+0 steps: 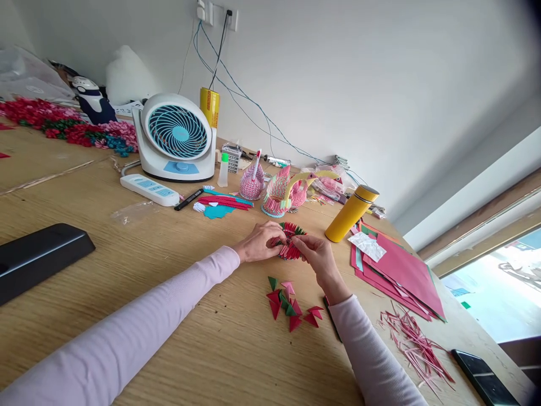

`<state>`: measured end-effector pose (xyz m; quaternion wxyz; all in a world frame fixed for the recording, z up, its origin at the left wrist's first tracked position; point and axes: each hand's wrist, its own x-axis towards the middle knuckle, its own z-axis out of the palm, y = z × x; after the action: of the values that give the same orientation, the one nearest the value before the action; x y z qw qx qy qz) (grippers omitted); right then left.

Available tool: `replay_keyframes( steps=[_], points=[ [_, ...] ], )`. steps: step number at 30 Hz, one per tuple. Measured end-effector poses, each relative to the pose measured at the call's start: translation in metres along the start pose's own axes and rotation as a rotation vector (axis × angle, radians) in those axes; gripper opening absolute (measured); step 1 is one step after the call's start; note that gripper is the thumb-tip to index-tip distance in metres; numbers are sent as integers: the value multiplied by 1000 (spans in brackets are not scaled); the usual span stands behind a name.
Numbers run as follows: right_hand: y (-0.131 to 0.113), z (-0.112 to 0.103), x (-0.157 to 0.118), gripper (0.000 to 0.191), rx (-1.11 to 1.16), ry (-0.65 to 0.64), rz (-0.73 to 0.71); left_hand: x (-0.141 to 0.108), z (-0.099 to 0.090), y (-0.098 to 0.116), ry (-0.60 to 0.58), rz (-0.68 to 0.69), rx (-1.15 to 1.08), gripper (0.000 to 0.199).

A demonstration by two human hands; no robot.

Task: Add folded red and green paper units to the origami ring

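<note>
A round piece of folded red and green paper (291,231) rests on the wooden table. My left hand (262,242) grips its left side, with fingers curled over the rim. My right hand (316,256) has thumb and fingers pinched together at the right side of the piece; whatever small thing lies between those fingertips is too small to make out. Nearer to me, several folded paper triangles (295,322) in red, green and pink lie loose on the table.
A yellow bottle (347,219) stands behind my right hand, beside stacked red paper sheets (406,265). Paper swans (276,194), a fan (180,132) and a power strip (150,190) are farther back. Thin paper strips (416,344) and a phone (484,378) lie at right, a black object (42,256) at left.
</note>
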<state>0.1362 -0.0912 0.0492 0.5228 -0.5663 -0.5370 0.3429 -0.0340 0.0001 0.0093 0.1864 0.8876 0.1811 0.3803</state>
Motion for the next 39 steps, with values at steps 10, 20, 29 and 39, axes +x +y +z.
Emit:
replay_keyframes(
  steps=[10, 20, 29, 39],
  points=[
    [11, -2, 3, 43, -56, -60, -41, 0, 7, 2, 58, 78, 55, 9],
    [20, -6, 7, 40, -267, -82, -113, 0, 10, 9, 73, 63, 130, 6],
    [13, -8, 5, 34, -344, -39, -139, -1, 11, 8, 49, 20, 124, 10],
    [15, -5, 5, 39, -179, -59, -81, -2, 10, 11, 30, -1, 130, 10]
  ],
)
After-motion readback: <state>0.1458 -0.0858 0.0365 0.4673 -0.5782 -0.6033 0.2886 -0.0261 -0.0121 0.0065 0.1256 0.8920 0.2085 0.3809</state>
